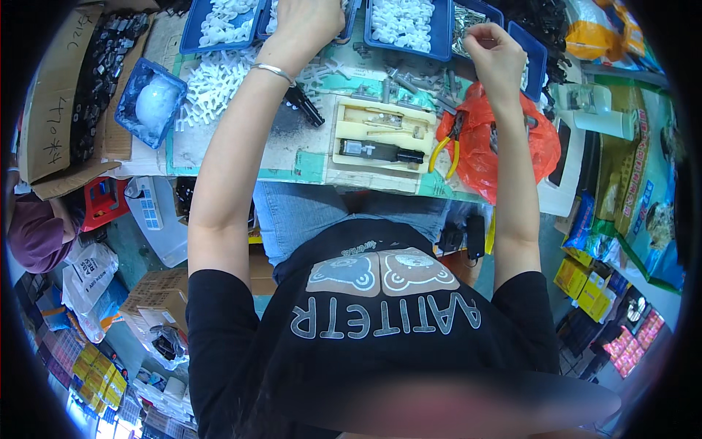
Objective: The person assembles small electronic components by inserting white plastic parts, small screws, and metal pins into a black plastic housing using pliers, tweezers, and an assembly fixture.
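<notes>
My left hand reaches to a blue bin of small white parts at the far edge of the bench. Its fingertips are out of sight there. My right hand is raised beside a blue bin of thin metal pins, thumb and fingers pinched together. Whatever is in the pinch is too small to make out. Nearer me lies a cream moulded fixture with a black cylindrical part in its front slot. Pliers with yellow handles rest to the right of it, against a red plastic bag.
Other blue bins hold white plastic parts. Loose white pieces are heaped at left, beside a tub with a whitish lump. Grey pieces lie behind the fixture. A cardboard box of black parts stands far left.
</notes>
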{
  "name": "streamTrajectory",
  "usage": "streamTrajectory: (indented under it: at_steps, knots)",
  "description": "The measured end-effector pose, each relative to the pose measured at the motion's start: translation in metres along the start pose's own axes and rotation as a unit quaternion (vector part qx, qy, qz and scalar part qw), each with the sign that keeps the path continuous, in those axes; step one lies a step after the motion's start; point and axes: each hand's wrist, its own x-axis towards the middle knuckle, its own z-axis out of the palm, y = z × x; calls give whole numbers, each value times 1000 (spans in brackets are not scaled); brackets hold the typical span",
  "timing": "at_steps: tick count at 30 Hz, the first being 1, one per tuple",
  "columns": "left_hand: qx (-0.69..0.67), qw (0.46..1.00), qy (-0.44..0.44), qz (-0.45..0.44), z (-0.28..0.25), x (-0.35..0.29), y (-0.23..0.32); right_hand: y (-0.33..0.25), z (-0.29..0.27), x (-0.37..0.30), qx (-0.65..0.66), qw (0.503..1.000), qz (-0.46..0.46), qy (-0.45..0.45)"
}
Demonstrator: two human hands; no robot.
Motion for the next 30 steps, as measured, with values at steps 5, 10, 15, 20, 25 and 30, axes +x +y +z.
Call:
streamTrajectory:
  at_steps: [5, 10, 15, 20, 25, 30]
  knots:
    - [-170, 985, 33, 12, -4, -19, -13, -41, 6, -26, 357, 932, 60, -16]
    - [-494, 864, -30, -89, -17, -60, 14, -90, 19, -54, 469, 881, 58, -22]
    - [-681, 719, -41, -131, -36, -94, 50, -85, 54, -53, 565, 770, -277, 99]
    - [-673, 727, 27, -131, -50, -115, 73, -132, -8, -75, 213, 969, -124, -2]
    - [-712, 688, 33, -136, -48, -126, 81, -100, 30, -77, 607, 738, -276, 101]
    - [-666, 733, 41, -133, -50, -137, 86, -133, -15, -94, 254, 962, -98, -15]
